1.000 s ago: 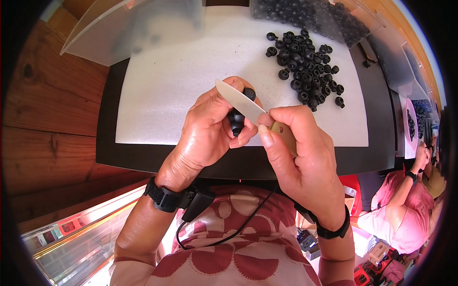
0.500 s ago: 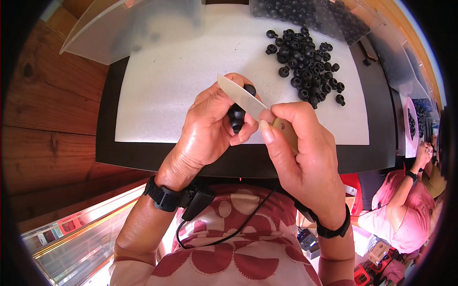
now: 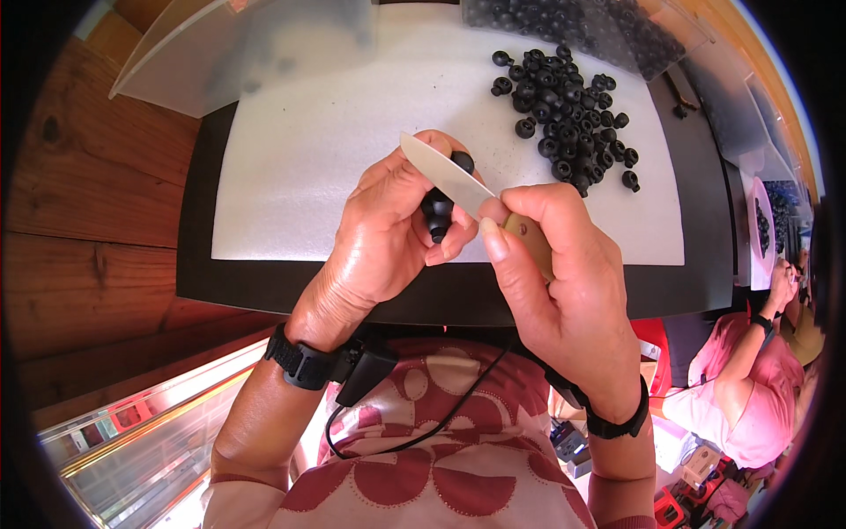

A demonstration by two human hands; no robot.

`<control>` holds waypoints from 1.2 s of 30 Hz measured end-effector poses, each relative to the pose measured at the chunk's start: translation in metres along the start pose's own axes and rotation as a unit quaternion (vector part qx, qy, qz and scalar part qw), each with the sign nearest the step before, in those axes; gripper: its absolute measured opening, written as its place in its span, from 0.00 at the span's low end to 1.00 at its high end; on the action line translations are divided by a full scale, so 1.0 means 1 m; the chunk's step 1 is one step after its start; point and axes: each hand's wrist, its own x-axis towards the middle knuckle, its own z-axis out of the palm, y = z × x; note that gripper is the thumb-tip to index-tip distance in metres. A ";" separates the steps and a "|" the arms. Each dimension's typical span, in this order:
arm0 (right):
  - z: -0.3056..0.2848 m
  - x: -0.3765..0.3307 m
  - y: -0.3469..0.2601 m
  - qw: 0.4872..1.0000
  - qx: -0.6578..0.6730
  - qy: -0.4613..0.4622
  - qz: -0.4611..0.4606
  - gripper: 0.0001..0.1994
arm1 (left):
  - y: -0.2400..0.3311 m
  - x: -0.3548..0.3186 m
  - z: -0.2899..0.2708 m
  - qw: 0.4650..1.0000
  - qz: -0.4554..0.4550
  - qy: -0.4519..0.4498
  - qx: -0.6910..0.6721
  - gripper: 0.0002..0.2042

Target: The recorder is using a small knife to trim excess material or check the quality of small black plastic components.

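Observation:
My right hand (image 3: 564, 256) is closed around the tan handle of a knife (image 3: 447, 174), thumb and forefinger gripping where the blade begins. The pale blade slants up and left across the fingers of my left hand (image 3: 383, 207). Those fingers curl around small black rounded parts (image 3: 437, 220) that look like rubber; one pokes out below the blade, and a dark rounded end shows above it. The blade hides where it meets them. Beyond my right hand, a loose heap of similar black knobbed pieces (image 3: 573, 119) lies on a white foam sheet (image 3: 308, 159).
The sheet covers a dark table (image 3: 264, 286). A clear bin (image 3: 608, 31) full of black pieces stands at the back right, and a translucent bin (image 3: 176, 66) at the back left. At right, a co-worker in pink (image 3: 740, 388) sits near a pink basin (image 3: 760, 231).
Almost nothing differs. The view has shifted very slightly; both hands keep the same hold on the knife and the black parts.

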 end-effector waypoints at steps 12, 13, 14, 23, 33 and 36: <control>-0.001 -0.001 0.002 1.000 0.003 0.002 -0.001 0.07 | 0.000 0.000 -0.001 1.000 -0.002 -0.006 0.000 0.20; -0.001 -0.001 0.002 1.000 0.002 0.002 -0.002 0.07 | -0.001 0.000 0.000 1.000 -0.002 -0.004 0.000 0.21; -0.001 -0.001 0.003 1.000 0.005 0.002 -0.002 0.07 | 0.000 0.000 0.000 1.000 -0.003 -0.007 0.005 0.21; 0.000 0.000 0.004 1.000 0.030 0.003 -0.005 0.06 | -0.002 -0.001 -0.001 1.000 0.007 -0.009 0.003 0.20; -0.001 0.011 0.013 0.995 0.084 0.043 0.027 0.06 | 0.002 -0.002 0.001 0.999 -0.010 -0.031 -0.019 0.16; 0.001 0.011 0.017 0.990 0.125 0.057 0.040 0.06 | 0.002 -0.001 -0.003 0.998 -0.008 -0.058 -0.023 0.16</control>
